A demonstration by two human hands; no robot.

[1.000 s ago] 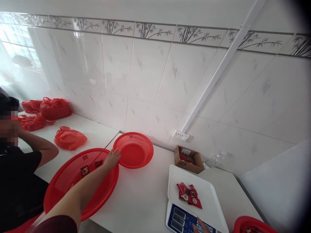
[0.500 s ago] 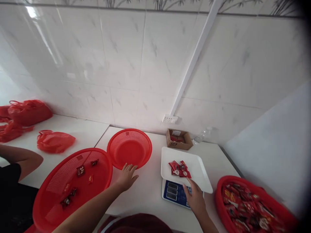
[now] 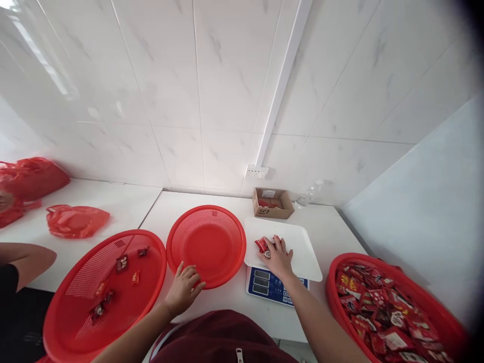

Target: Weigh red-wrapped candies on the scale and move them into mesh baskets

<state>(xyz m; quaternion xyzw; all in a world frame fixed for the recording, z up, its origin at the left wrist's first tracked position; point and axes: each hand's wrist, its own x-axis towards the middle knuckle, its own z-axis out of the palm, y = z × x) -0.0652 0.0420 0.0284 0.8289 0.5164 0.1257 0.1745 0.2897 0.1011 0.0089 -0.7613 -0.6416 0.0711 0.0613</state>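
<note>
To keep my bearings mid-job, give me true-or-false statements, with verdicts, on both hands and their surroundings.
1. The right hand lies over small shiny red packets on the white rectangular tray. True.
2. The left hand is on that tray too. False: it is at the near rim of the middle round red plastic basket.
3. The brown open-topped cardboard box stands nearer than the tray. False: it is beyond it, by the wall.
4. The large red perforated basket on the left holds a few scattered packets. True.
5. The red plastic basket on the right holds one packet. False: many are heaped in it.
</note>
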